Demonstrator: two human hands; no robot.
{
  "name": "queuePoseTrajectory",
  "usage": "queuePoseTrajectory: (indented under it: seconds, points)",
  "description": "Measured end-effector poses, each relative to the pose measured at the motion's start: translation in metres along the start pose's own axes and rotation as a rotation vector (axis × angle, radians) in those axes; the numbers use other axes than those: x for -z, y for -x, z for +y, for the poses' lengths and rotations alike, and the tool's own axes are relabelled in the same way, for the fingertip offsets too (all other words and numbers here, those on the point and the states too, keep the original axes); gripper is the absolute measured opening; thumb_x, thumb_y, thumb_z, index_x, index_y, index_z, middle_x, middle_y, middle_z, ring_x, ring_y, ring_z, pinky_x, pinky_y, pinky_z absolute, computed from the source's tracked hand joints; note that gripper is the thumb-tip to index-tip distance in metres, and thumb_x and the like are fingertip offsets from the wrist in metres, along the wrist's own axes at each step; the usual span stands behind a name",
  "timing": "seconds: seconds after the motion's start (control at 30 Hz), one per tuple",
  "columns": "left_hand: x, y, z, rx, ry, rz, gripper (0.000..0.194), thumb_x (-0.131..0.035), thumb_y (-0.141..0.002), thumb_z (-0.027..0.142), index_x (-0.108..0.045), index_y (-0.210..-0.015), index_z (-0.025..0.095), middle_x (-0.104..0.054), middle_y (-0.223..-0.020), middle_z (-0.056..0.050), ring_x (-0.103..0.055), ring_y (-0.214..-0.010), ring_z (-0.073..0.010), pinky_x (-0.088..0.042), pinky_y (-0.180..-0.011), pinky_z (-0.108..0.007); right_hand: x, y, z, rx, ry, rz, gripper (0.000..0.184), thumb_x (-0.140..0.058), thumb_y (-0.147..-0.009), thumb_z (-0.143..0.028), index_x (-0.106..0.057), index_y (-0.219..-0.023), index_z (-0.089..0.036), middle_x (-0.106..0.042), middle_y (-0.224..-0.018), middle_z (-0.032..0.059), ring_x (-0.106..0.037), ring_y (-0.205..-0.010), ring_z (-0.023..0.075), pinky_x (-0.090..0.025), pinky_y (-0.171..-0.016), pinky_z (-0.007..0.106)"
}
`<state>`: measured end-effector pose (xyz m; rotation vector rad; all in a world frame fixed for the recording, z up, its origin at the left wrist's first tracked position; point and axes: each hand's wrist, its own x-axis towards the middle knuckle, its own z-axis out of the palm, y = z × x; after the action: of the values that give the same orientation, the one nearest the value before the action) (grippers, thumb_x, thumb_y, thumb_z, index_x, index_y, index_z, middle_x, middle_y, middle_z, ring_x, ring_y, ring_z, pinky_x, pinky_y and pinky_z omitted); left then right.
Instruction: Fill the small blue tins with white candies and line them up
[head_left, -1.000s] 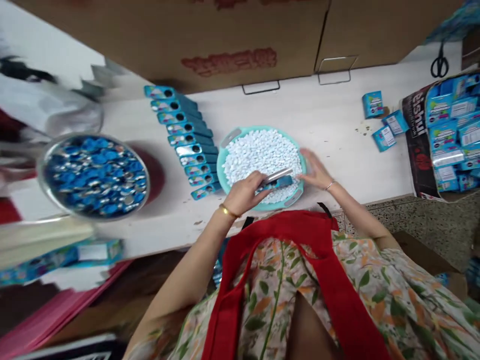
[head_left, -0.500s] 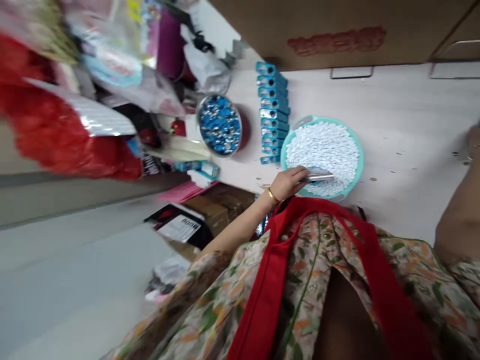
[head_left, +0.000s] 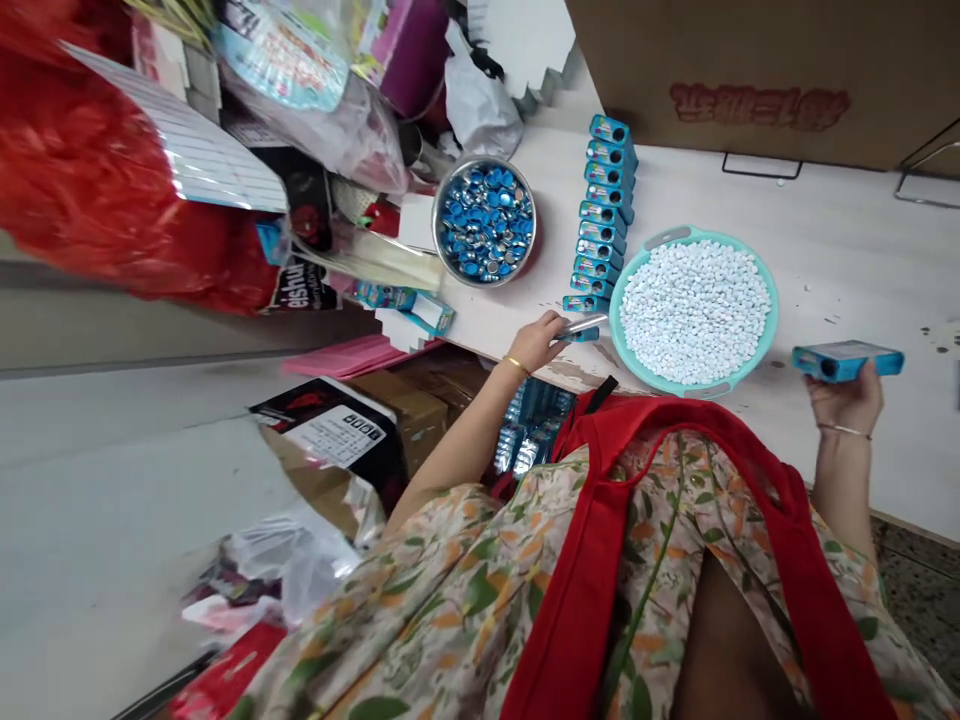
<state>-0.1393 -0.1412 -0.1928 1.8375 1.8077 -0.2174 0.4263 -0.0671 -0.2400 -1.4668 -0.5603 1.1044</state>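
Observation:
My left hand (head_left: 536,342) is closed on a shiny silvery piece (head_left: 583,326), long and narrow, whose kind I cannot make out. Something blue, like a small box end, shows just under that piece; whether the hand grips it too is unclear. To its right stands a turquoise basin (head_left: 619,345) full of small white tablets (head_left: 697,310). Beyond the basin, my right hand (head_left: 847,402) holds up a small blue box (head_left: 847,360) from below. Several similar blue boxes (head_left: 602,215) stand in a row left of the basin, with dark round holes in their ends.
A steel bowl (head_left: 534,235) of blue-and-silver caps stands left of the row. A big cardboard box (head_left: 757,60) closes off the back. Bags and a red plastic bundle (head_left: 90,200) crowd the left. Blue packs (head_left: 525,430) lie below the table's front edge.
My left hand has moved left with the silvery piece, from over the tablets to beside the basin. My right hand has come into view with a blue box. The view has shifted.

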Motion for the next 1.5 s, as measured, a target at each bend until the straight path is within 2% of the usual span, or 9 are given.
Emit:
queuePoseTrajectory:
  seconds: [0.13, 0.3, 0.4, 0.53, 0.67, 0.8, 1.03, 1.3, 1.5]
  points:
    - [-0.019, -0.045, -0.003, -0.007, -0.025, -0.035, 0.033, -0.065, -0.103, 0.025, -0.069, -0.135, 0.019, -0.068, -0.143, -0.017, -0.072, -0.126, -0.0323, -0.060, -0.101, -0.041, -0.025, 0.066, -0.023, -0.277, -0.084, -0.240, 0.060, -0.098, -0.051, -0.064, -0.077, -0.102, -0.040, -0.077, -0.127, 0.0096, -0.074, -0.123, 0.0387, -0.068, -0.090, 0.062]
    - [-0.031, -0.066, -0.003, -0.020, 0.040, 0.024, 0.045, -0.066, -0.101, 0.022, -0.064, -0.145, 0.018, -0.059, -0.156, -0.021, -0.071, -0.128, -0.0351, -0.060, -0.103, -0.046, -0.053, 0.136, -0.035, -0.462, -0.164, -0.466, 0.063, -0.084, -0.075, -0.077, -0.071, -0.122, -0.036, -0.077, -0.133, 0.0076, -0.073, -0.132, 0.0358, -0.062, -0.115, 0.065]
    - [-0.034, -0.057, 0.001, -0.042, 0.160, 0.165, 0.061, -0.075, -0.096, 0.033, -0.057, -0.151, 0.015, -0.058, -0.155, -0.023, -0.067, -0.132, -0.0353, -0.060, -0.107, -0.047, -0.050, 0.149, -0.023, -0.515, -0.067, -0.669, 0.056, -0.081, -0.080, -0.077, -0.068, -0.118, -0.038, -0.079, -0.130, 0.0041, -0.078, -0.124, 0.0339, -0.063, -0.113, 0.060]
    - [-0.031, -0.038, 0.021, -0.210, 0.275, 0.250, 0.040, -0.056, -0.108, 0.038, -0.064, -0.140, 0.016, -0.072, -0.127, -0.017, -0.070, -0.119, -0.0287, -0.058, -0.109, -0.044, -0.032, 0.142, -0.012, -0.491, 0.137, -0.810, 0.059, -0.105, -0.058, -0.059, -0.072, -0.100, -0.034, -0.082, -0.125, 0.0023, -0.077, -0.121, 0.0311, -0.062, -0.111, 0.046]
    - [-0.029, -0.033, 0.058, -0.350, 0.223, 0.058, 0.034, -0.057, -0.106, 0.032, -0.069, -0.134, 0.017, -0.074, -0.124, -0.015, -0.072, -0.116, -0.0290, -0.058, -0.107, -0.042, -0.015, 0.135, -0.014, -0.523, 0.210, -0.738, 0.062, -0.104, -0.055, -0.066, -0.074, -0.096, -0.031, -0.083, -0.115, 0.0020, -0.079, -0.109, 0.0284, -0.065, -0.105, 0.045]
    - [-0.047, -0.056, 0.114, -0.221, 0.121, -0.107, 0.020, -0.062, -0.101, 0.018, -0.071, -0.118, 0.015, -0.073, -0.128, -0.018, -0.071, -0.121, -0.0322, -0.056, -0.108, -0.043, -0.006, 0.128, -0.013, -0.591, 0.062, -0.541, 0.068, -0.088, -0.069, -0.083, -0.072, -0.113, -0.033, -0.086, -0.108, 0.0008, -0.083, -0.104, 0.0291, -0.071, -0.097, 0.050]
    - [-0.094, -0.120, 0.210, -0.154, 0.210, -0.089, 0.031, -0.048, -0.104, 0.008, -0.063, -0.131, 0.009, -0.064, -0.145, -0.027, -0.063, -0.136, -0.0335, -0.049, -0.119, -0.045, -0.016, 0.095, 0.000, -0.503, 0.037, -0.487, 0.066, -0.102, -0.055, -0.057, -0.070, -0.105, -0.028, -0.087, -0.100, 0.0005, -0.086, -0.098, 0.0285, -0.072, -0.098, 0.052]
    - [-0.096, -0.116, 0.189, -0.220, 0.357, -0.090, 0.033, -0.055, -0.104, 0.018, -0.061, -0.136, 0.013, -0.067, -0.144, -0.022, -0.065, -0.132, -0.0326, -0.051, -0.119, -0.046, -0.024, 0.080, -0.005, -0.146, 0.166, -0.363, 0.065, -0.101, -0.064, -0.055, -0.067, -0.114, -0.031, -0.081, -0.116, 0.0003, -0.078, -0.113, 0.0238, -0.066, -0.111, 0.050]
    - [-0.094, -0.123, 0.200, -0.236, 0.391, -0.072, 0.034, -0.052, -0.102, 0.014, -0.062, -0.134, 0.011, -0.067, -0.141, -0.023, -0.064, -0.132, -0.0306, -0.049, -0.120, -0.044, -0.029, 0.078, -0.002, 0.086, 0.322, -0.283, 0.064, -0.096, -0.069, -0.063, -0.065, -0.115, -0.030, -0.073, -0.111, 0.0014, -0.075, -0.107, 0.0234, -0.065, -0.108, 0.049]
